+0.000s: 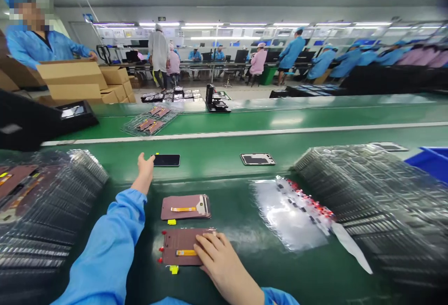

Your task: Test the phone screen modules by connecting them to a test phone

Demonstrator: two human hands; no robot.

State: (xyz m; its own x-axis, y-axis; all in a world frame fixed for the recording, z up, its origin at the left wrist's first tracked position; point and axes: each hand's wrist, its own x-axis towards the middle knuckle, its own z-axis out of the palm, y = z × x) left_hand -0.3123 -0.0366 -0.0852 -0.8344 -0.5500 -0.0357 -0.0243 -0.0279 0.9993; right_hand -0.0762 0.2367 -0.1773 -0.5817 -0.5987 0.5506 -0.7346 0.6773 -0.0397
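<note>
My left hand (pixel 144 171) reaches out to the belt, fingers apart, one fingertip at the left end of a dark phone screen (pixel 168 160). That screen lies flat, face up, with a bit of yellow at its edge. Closer in, my right hand (pixel 224 260) rests its outstretched fingers on the right part of a brown-backed phone screen (pixel 175 244). This one has an orange flex cable, red tabs on its left side and a yellow tab below. Just beyond it sits a small stack of similar brown-backed screens (pixel 168 206).
Tall stacks of clear plastic trays stand left (pixel 70 193) and right (pixel 350 188). Plastic films (pixel 280 216) with red tabs lie right of centre. A phone frame (pixel 257 159) and a filled tray (pixel 154 121) are on the green belt (pixel 210 144). A co-worker (pixel 45 46) stands by cartons.
</note>
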